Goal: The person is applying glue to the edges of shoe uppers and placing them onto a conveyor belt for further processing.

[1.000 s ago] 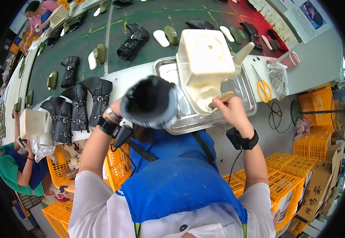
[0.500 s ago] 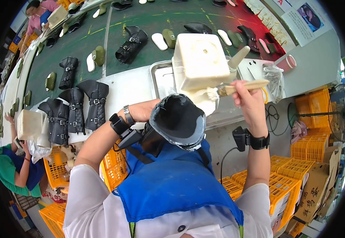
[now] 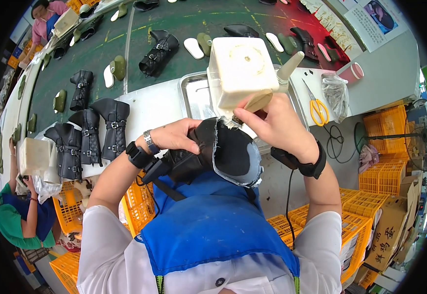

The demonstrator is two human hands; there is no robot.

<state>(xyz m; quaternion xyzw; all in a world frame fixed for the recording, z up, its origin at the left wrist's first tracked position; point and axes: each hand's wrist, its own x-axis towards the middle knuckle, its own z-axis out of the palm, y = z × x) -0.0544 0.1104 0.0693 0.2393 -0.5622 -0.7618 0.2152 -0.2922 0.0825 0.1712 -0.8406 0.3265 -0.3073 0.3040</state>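
A black boot [image 3: 206, 139] lies sideways before my blue apron, its underside turned toward the right. That underside is dark with a pale grey-white band along its edge. My left hand [image 3: 176, 134] is closed on the boot's upper, the thumb lying across it. In my right hand [image 3: 284, 122] I grip a wooden-handled brush [image 3: 259, 100]. Its whitish bristles meet the upper rim of the boot's underside. Just beyond stands a cream-white square container [image 3: 243, 66] in a metal tray [image 3: 190, 95], with a pale cone-shaped piece [image 3: 290, 67] at its right.
Several black buckled boots [image 3: 114, 127] stand on the left of the bench. Yellow-handled scissors [image 3: 318, 109] and a plastic bag [image 3: 335, 95] lie at right. A green conveyor [image 3: 130, 54] carries boots and soles. Orange crates [image 3: 351, 220] stand lower right; a co-worker [image 3: 25, 215] sits left.
My right hand has brought the brush left and down onto the boot's edge. The boot's underside has turned rightward, and my left thumb now shows on the upper. The scissors have come into sight.
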